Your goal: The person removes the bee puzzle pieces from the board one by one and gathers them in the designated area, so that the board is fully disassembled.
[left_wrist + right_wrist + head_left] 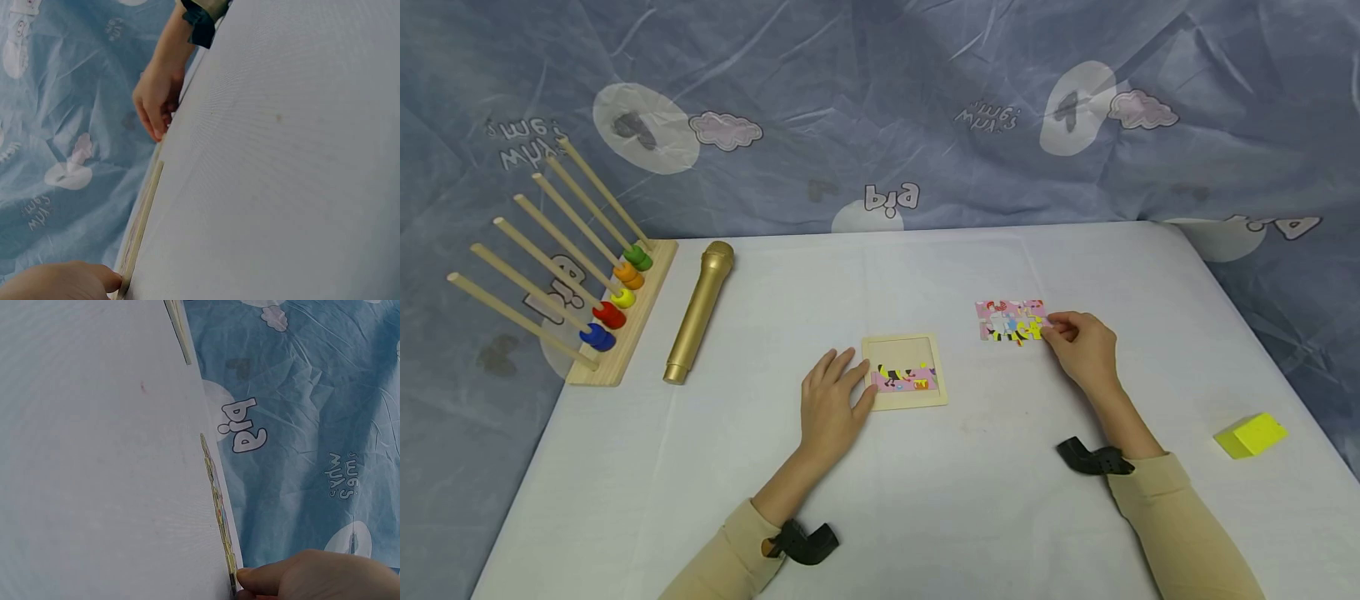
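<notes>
A shallow wooden puzzle tray lies flat on the table, its lower part filled with pink puzzle pieces printed with a bee. My left hand rests at the tray's left edge, fingers spread and relaxed; in the left wrist view its thumb touches the tray's side. Right of the tray lies a cluster of loose puzzle pieces in pink, yellow and black. At the cluster's right end, my right hand pinches a puzzle piece between thumb and curled fingers, which partly hide it.
On the left stands a wooden bead rack with upright rods and coloured beads. Beside it lies a gold microphone. A yellow block sits near the table's right edge. Patterned blue-grey cloth hangs behind the white table.
</notes>
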A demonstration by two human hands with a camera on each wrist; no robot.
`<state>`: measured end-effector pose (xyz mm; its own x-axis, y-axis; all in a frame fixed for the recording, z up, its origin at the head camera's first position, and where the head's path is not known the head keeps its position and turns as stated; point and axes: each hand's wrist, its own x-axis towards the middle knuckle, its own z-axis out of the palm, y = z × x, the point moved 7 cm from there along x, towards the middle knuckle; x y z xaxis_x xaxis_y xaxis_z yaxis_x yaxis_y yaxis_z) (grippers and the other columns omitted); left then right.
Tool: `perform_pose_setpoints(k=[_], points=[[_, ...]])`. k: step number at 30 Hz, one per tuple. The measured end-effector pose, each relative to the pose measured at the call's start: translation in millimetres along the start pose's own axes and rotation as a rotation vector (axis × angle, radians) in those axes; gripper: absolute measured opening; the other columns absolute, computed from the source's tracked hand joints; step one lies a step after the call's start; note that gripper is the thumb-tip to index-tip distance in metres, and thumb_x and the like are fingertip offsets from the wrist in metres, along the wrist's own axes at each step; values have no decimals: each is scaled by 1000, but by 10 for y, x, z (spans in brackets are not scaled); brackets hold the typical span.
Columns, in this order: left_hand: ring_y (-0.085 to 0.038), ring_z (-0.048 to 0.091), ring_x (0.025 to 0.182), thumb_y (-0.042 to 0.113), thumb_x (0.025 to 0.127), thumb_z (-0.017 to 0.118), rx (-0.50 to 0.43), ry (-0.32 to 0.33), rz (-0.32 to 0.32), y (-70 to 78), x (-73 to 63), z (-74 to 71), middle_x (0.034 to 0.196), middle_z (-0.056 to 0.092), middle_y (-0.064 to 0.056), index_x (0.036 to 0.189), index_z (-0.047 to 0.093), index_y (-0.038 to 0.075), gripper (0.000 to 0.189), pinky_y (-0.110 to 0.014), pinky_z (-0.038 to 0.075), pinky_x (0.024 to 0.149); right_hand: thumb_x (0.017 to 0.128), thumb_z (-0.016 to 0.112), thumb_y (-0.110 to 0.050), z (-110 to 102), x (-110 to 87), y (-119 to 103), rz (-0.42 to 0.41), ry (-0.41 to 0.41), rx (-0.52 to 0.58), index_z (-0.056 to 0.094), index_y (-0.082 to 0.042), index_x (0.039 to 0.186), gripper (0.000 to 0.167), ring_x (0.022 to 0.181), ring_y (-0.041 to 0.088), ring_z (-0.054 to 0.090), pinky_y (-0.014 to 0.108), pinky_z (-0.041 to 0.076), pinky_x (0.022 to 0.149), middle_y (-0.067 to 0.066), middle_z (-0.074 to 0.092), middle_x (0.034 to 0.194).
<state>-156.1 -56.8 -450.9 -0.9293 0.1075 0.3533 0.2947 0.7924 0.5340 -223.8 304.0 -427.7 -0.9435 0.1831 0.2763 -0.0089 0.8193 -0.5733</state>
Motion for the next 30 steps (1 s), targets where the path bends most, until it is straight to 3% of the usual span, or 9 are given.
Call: perform_pose_setpoints(k=[8, 16, 21, 30], points=[[-35, 44, 135, 25, 86, 73, -2, -1, -5, 5, 4, -21, 136, 60, -13, 118, 71, 9, 36, -53, 33, 108, 87, 70, -9, -7, 3, 22, 0, 23, 21, 70, 5, 105, 23, 68, 6, 46, 13, 34, 61, 18, 65, 84], [-34, 45, 134, 25, 86, 72, 0, 12, 7, 8, 8, -14, 135, 60, -12, 118, 71, 10, 35, -53, 34, 107, 89, 68, -8, -44, -37, -84, 45, 63, 154, 69, 4, 110, 25, 70, -8, 46, 5, 36, 60, 16, 64, 89], [-34, 45, 134, 26, 86, 72, 5, 15, 14, 8, 8, -12, 135, 61, -12, 118, 72, 10, 35, -53, 34, 107, 88, 69, -6, 120, -138, -434, -35, -13, 233, 69, 3, 110, 24, 70, -4, 49, 6, 39, 56, 14, 65, 87], [-34, 44, 135, 22, 89, 69, -6, 7, 3, -9, 4, -9, 136, 60, -12, 119, 71, 10, 32, -53, 34, 108, 85, 72, -3, 544, -439, -1269, -198, -236, 338, 69, 2, 109, 25, 73, 14, 55, 13, 44, 60, 10, 64, 85]])
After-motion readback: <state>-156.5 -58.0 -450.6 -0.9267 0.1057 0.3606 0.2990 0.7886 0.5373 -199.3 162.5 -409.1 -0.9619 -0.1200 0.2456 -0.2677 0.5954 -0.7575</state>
